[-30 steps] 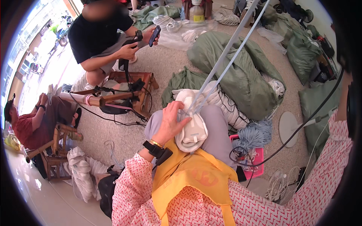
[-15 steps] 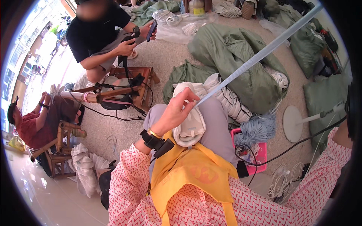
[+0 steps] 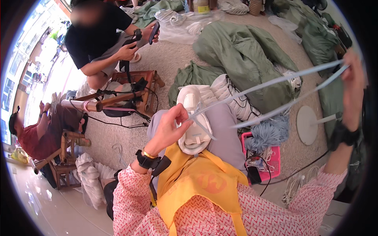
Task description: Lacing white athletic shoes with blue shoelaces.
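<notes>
A white shoe (image 3: 192, 98) lies across my lap on a yellow apron and grey trousers. Over it, my left hand (image 3: 172, 125) pinches a light blue flat shoelace (image 3: 267, 83) between thumb and fingertips. The lace stretches up to the right, and a short end hangs across the shoe. Far out at the right, my raised right hand (image 3: 352, 72) is closed around the lace, from which a second, blurred strand doubles back toward the shoe. Both wrists wear black straps.
Right of my knee stands a pink basket (image 3: 272, 161) with a bundle of blue laces (image 3: 269, 133). Green sacks (image 3: 240, 59) and stacked white shoe pieces lie ahead. A person with a phone (image 3: 154, 32) sits ahead left by a bamboo stool (image 3: 136, 74); another sits farther left.
My right hand has come into view at the right with the lace in it. What was one taut strand is now two. My left hand has shifted slightly left and down.
</notes>
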### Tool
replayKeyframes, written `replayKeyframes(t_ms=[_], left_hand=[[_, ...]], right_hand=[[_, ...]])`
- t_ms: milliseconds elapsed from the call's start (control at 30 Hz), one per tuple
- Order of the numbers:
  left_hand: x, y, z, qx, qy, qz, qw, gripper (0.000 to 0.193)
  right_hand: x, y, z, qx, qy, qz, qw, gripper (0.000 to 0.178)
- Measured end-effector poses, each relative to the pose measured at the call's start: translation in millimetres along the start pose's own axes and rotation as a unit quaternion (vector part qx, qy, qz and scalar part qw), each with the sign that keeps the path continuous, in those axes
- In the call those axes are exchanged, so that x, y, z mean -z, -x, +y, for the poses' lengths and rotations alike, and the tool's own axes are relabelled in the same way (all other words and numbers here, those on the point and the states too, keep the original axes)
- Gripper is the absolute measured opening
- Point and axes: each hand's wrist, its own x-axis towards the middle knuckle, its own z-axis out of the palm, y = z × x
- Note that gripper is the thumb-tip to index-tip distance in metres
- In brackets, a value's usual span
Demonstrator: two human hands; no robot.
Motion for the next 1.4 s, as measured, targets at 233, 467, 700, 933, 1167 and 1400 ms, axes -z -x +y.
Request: replayKeyframes(t_ms=[233,467,700,933,1167,1400], left_hand=[[34.1,35.9,-9.2,0.014,0.048,-0.027,0.998,0.025],[74.5,58.4,22.1,0.082,0.221,-0.044,0.971,0.025],[132.1,94.4,51.0,0.216,0.256,-0.044,0.941,0.024],[138.3,98.5,38.3,0.333,-0.038,-0.103,0.936,0.019],[78.2,65.0,13.4,0.168,-0.179,-0.147,0.958,0.018],[17.6,15.5,-20.5,0.107,-0.126,0.026,0.986,0.022]], right_hand=[[-134.1,184.6,95.4,-0.253,0.006,-0.294,0.922,0.029],[-206.3,280.2,83.5,-0.122,-0.041,-0.484,0.866,0.035],[-197.2,278.6,94.4,-0.153,-0.033,-0.518,0.841,0.029],[-243.2,249.2,98.6,-0.117,-0.015,-0.408,0.905,0.024],[-305.3,239.0,120.2,-0.124,-0.123,-0.389,0.905,0.022],[-302.5,240.8,119.6,-0.282,-0.198,-0.425,0.837,0.014]])
